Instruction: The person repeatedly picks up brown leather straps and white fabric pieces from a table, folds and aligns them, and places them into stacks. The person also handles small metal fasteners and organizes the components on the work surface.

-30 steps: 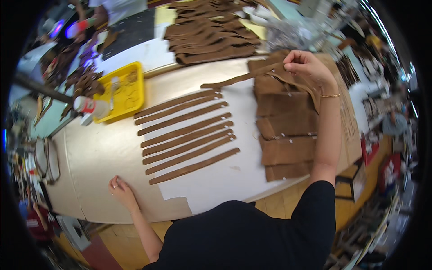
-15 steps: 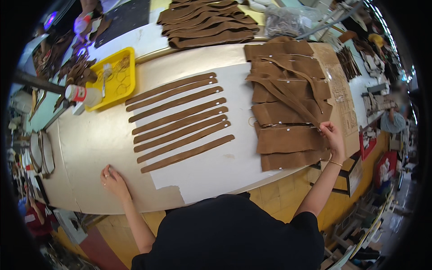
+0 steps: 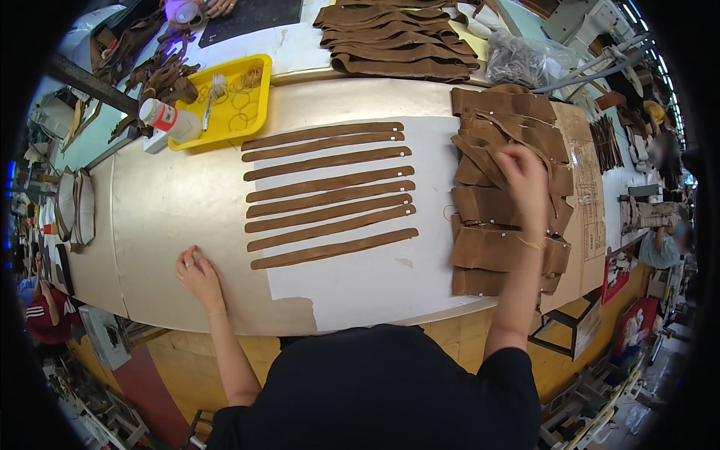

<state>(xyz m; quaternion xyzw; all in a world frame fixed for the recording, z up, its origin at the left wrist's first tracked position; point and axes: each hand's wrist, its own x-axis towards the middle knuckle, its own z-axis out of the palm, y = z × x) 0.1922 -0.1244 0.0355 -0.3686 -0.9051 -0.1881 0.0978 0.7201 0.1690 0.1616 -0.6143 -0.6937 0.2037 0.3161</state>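
My right hand (image 3: 523, 176) is over the pile of wide brown pieces (image 3: 487, 251) at the right, its fingers bent and closed on a narrow brown strip (image 3: 474, 155) lying across them. The fingertips partly cover the strip, and another loose strip (image 3: 517, 133) curves beside it. My left hand (image 3: 199, 279) rests on the table's gold-coloured surface at the left, fingers loosely apart with nothing in them; a ring shows on one finger. Between my hands, several brown strips (image 3: 330, 181) lie in spaced rows, most with a small white tag at the right end.
A yellow tray (image 3: 262, 101) with rubber bands and a white-lidded jar (image 3: 161, 116) stand at the far left. Stacked brown pieces (image 3: 397, 45) and a clear plastic bag (image 3: 529, 60) lie at the back. Cardboard (image 3: 589, 187) lies under the pile's right side. Another person's hand (image 3: 221, 6) shows at the top.
My right hand has moved up and left over the pile, away from the strip's lower end. My left hand stays near the same spot. The whole view has shifted slightly.
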